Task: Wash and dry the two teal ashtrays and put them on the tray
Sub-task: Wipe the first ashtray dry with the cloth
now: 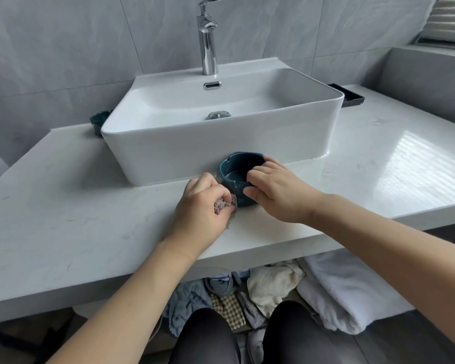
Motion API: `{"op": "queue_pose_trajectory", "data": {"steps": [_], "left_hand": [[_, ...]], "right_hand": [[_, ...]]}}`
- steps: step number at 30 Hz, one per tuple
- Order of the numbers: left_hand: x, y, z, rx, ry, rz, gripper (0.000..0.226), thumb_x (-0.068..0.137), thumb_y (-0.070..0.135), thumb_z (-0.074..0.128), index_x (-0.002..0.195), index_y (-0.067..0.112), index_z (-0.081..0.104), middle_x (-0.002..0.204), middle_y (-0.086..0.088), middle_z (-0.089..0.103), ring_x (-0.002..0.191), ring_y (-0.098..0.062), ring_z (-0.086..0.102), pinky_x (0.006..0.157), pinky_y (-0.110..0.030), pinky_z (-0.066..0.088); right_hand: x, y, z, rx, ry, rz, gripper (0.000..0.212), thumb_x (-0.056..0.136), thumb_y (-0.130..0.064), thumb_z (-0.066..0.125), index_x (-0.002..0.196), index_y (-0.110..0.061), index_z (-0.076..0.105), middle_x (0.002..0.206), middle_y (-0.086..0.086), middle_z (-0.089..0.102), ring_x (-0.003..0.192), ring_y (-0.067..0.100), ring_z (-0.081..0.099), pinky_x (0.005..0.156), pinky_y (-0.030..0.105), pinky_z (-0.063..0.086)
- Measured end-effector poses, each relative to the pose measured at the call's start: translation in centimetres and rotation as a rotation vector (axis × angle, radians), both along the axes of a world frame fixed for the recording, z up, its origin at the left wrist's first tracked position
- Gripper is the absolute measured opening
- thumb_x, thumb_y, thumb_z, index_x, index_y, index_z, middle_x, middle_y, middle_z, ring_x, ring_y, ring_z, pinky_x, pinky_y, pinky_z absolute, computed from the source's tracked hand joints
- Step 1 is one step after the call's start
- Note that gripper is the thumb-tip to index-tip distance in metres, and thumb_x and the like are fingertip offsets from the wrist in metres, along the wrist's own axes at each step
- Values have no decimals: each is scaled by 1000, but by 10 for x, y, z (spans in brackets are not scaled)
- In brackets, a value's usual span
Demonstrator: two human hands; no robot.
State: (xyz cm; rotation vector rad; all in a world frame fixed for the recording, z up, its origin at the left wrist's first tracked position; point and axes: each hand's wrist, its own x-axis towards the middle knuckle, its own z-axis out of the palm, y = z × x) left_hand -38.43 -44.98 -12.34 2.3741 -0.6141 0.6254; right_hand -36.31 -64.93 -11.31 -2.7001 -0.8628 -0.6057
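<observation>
Teal ashtray [238, 177] stands on the counter [90, 219] against the sink [221, 143] front. Right hand [276, 190] grips its rim, fingers curled over the edge. Left hand [202, 203] clutches a bunched cloth [225, 204] against its side. Second ashtray [99, 122] sits left of the sink; dark tray [348, 95] at far right.
</observation>
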Motion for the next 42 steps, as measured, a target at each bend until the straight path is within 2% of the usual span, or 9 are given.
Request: {"op": "queue_pose_trajectory", "data": {"steps": [3,5,10,15,25,31,35,39,42], "left_hand": [[0,2,1,45,10,-25,16,74,13,82,81,15,68,87,7,52,92,-19,51,80,-30,45],[0,4,5,-66,80,-43,16,75,12,81,80,16,67,88,9,52,90,-12,54,82,-18,41],[2,-1,17,-225,73,-58,13,79,14,77,81,15,64,92,5,57,88,-7,56,83,-10,38],[3,-11,13,-167,-28,7,14,77,12,76,82,14,63,94,4,54,93,-26,57,87,-31,45],[-4,-9,5,114,-133,-57,15,73,7,79,81,13,67,94,1,58,92,-25,48,80,-26,41],[-1,-6,-1,-33,-16,-58,16,75,8,80,80,13,66,95,5,54,96,-21,52,86,-22,39],[0,-6,6,-260,11,-83,15,78,13,77,82,14,62,96,2,55,95,-18,56,90,-21,41],[2,-12,4,-288,33,-92,16,78,11,76,83,14,62,95,3,54,95,-17,56,89,-20,41],[4,-15,1,-145,95,-101,21,75,9,81,79,14,62,96,4,54,99,-20,55,88,-20,39]], "right_hand": [[-2,-5,11,-152,46,-25,43,93,-48,28,81,-12,49,78,-3,50,87,30,54,105,41,34],[-3,-18,17,-115,130,28,49,93,-53,35,102,-9,57,100,3,59,106,27,52,105,37,35],[0,-42,11,-179,202,7,56,96,-56,35,126,-10,44,152,8,32,148,22,16,121,36,15],[7,-35,8,-159,228,18,49,93,-52,32,105,-6,44,123,13,46,149,29,14,120,26,4],[3,-28,4,-146,134,46,32,94,-44,32,89,-14,37,92,5,40,113,35,47,120,47,20],[-15,-27,7,-165,67,-52,52,91,-52,33,105,-7,54,103,8,55,120,38,45,110,41,31],[-18,-47,24,-91,129,-5,38,95,-42,40,117,-15,55,122,3,53,112,27,48,100,38,37],[-11,-50,18,-146,208,31,37,96,-32,38,112,-3,56,132,10,56,143,27,31,118,32,22],[-9,-44,16,-149,229,60,38,97,-30,37,104,2,57,119,16,62,141,31,35,120,36,18]]}}
